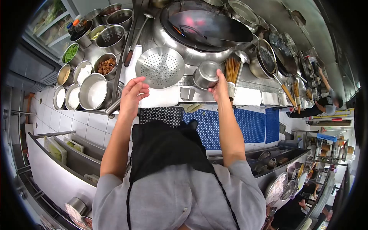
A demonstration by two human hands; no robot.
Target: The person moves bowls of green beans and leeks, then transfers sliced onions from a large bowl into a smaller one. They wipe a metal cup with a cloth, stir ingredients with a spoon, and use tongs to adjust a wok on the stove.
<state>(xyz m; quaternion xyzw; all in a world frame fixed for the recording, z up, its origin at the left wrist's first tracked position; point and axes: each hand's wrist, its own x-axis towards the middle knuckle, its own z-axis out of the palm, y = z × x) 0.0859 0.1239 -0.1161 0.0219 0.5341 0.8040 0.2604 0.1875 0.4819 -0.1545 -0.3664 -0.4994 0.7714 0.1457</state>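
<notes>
My right hand [220, 89] grips a small steel pot [207, 73] by its side, thumb along the wall. The pot is tilted and its round base faces up towards me. My left hand [134, 95] hovers by the lower left rim of a perforated strainer [160, 67], fingers loosely bent and apart, with nothing seen in them. The strainer rests over a white towel [165, 97] at the counter's front. Between my hands, a small square metal cup [187, 93] stands near the counter edge.
A large wok [214, 28] sits tilted on the stove behind. Beside my right hand are a bamboo brush [232, 71] and a ladle [242, 57]. Several steel containers, including one of brown chunks [106, 67], stand left. A co-worker [326, 101] is far right.
</notes>
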